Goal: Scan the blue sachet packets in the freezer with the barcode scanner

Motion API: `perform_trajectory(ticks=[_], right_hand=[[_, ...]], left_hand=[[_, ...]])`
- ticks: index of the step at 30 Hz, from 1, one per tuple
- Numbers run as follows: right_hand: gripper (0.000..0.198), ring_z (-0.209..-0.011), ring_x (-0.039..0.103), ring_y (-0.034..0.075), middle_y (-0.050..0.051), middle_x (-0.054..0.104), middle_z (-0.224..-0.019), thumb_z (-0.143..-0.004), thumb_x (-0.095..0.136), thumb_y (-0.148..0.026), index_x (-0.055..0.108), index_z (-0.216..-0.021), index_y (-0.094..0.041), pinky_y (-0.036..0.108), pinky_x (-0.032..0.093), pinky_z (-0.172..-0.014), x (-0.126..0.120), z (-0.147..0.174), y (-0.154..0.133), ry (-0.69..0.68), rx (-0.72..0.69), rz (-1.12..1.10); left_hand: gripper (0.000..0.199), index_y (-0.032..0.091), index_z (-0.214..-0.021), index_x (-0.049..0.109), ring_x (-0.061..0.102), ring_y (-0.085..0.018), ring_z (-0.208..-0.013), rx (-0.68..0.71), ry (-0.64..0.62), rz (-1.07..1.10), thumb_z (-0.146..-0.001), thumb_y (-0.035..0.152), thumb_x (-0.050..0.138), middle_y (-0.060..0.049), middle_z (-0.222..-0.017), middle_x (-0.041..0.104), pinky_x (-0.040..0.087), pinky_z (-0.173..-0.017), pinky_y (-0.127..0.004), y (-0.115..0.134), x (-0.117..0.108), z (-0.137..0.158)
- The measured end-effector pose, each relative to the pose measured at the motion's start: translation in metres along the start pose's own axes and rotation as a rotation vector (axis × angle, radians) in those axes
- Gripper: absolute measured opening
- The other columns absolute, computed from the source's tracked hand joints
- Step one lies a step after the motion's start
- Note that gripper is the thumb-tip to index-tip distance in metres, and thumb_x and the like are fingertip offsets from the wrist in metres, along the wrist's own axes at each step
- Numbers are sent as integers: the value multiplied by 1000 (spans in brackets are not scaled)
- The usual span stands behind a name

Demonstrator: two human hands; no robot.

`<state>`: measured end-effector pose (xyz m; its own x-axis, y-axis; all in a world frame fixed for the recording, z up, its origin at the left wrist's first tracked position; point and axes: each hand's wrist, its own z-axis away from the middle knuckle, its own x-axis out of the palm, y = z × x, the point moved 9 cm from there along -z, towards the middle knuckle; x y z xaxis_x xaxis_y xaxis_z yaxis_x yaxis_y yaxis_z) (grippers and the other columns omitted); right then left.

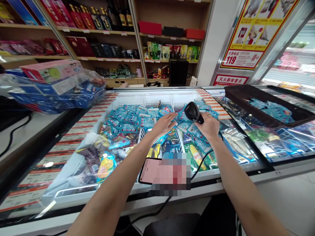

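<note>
In the head view my right hand (209,126) is wrapped round the handle of a black barcode scanner (192,111), its head tilted up and to the left. A black cable (205,159) runs from it down toward the freezer's front edge. My left hand (164,125) reaches over the middle of the chest freezer with its fingers stretched out, and I see nothing held in it. Around both hands lie many light-blue ice-cream packets (147,122). Below my left hand a wire divider (179,139) separates the compartments. A phone (147,172) with a lit screen rests at the front edge, partly covered by a pixelated patch.
On the left, a clear plastic bag (81,87) of blue packages carries a pink box (52,70). A dark brown tray (258,118) with blue packets sits on the right. Behind the freezer stand stocked shelves (98,31) and a wall with a poster (257,34).
</note>
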<state>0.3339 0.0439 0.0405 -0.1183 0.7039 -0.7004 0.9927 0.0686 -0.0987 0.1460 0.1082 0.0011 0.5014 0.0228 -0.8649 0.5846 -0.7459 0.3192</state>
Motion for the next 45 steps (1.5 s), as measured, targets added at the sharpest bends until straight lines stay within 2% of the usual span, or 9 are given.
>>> perform_trajectory(ticks=[3,6,11,16,24,30,34,40,45], right_hand=[[33,-84,60,25,9,66,-96,-81,60,-39,62,-109,-22,30,37,-59,5,0,0,-50,6,1],[35,-85,60,25,9,66,-97,-82,59,-39,61,-112,-21,30,37,-60,6,0,0,-62,-1,6],[34,-83,59,24,10,66,-97,-81,59,-39,63,-109,-20,29,35,-59,4,0,1,-58,16,21],[35,-86,59,24,9,65,-99,-82,58,-41,62,-111,-21,29,34,-61,8,1,3,-108,54,31],[35,-84,59,24,10,65,-100,-81,58,-40,62,-111,-21,29,34,-60,6,0,5,-97,71,17],[36,-83,60,24,9,65,-97,-80,61,-40,63,-109,-20,29,33,-59,6,2,0,-80,19,1],[37,-83,60,23,7,66,-99,-81,60,-41,62,-112,-22,29,34,-59,9,4,-3,-97,-29,-2],[38,-84,61,22,7,67,-102,-82,60,-42,61,-114,-22,28,36,-61,9,5,-7,-96,-96,-22],[33,-81,61,20,6,67,-96,-84,56,-43,63,-109,-22,28,37,-61,7,8,-18,-113,-194,-47]], left_hand=[[52,30,-144,34,30,-22,-141,67,-107,24,-95,47,33,-3,-154,32,22,-116,-43,3,17,-9],[50,34,-142,37,29,-22,-142,55,-157,13,-94,49,34,-2,-152,35,14,-117,-48,-2,28,-9],[47,35,-138,43,39,-22,-136,34,-137,-67,-95,50,31,-1,-147,44,13,-118,-47,-9,21,5],[51,33,-142,36,36,-21,-137,7,-216,-171,-96,52,23,-1,-150,39,17,-117,-45,-13,16,19],[49,19,-110,60,53,-23,-116,-35,33,-199,-96,50,26,-10,-125,58,42,-98,-38,-11,-8,21],[63,20,-141,32,48,-25,-126,-129,47,-137,-91,57,37,-12,-139,49,36,-105,-42,-24,-6,21],[62,22,-140,36,48,-27,-124,-132,11,-139,-88,55,47,-12,-135,51,31,-109,-47,-32,2,20],[66,22,-139,35,45,-26,-121,-164,333,43,-80,33,62,-12,-128,43,41,-101,-42,-53,-28,31],[55,22,-133,43,45,-23,-118,-251,406,106,-79,21,57,-10,-124,41,40,-102,-41,-62,-37,37]])
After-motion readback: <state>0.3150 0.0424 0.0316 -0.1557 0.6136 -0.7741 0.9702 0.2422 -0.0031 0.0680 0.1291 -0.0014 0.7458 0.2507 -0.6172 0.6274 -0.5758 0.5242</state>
